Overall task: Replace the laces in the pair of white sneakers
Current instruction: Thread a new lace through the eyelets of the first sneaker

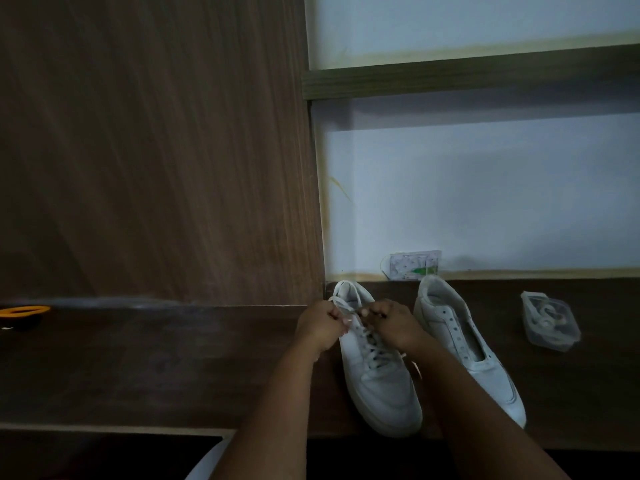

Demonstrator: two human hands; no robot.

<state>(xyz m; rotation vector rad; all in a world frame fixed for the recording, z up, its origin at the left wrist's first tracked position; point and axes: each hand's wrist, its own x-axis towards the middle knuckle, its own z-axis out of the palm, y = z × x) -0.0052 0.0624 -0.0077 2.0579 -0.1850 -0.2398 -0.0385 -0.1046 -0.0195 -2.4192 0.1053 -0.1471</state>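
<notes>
Both of your hands pinch the lace ends at the top eyelets of the left sneaker [379, 368]: your left hand [320, 325] has its fingers curled round one end of the white lace [341, 304], and your right hand [391, 323] pinches the other end just beside it, fingers curled tight.

Far to the left of your grip an orange-and-black object [22, 315] lies on the dark wooden table [156, 358]; what it is, you cannot tell. Under your hands the laced sneaker points its toe toward you. Just right of your right hand stands the second sneaker [464, 344], its eyelets bare, so that one probably awaits its lace. Farther right, well apart, a clear packet [550, 320] seems to hold a coiled lace.

The risk is uneven pull: tug one end harder and the lace may slide through, leaving one side short. The dim light could also make you skip an eyelet.

No brand or writing is readable; the small card [414, 265] against the wall beyond your hands is too blurred.
</notes>
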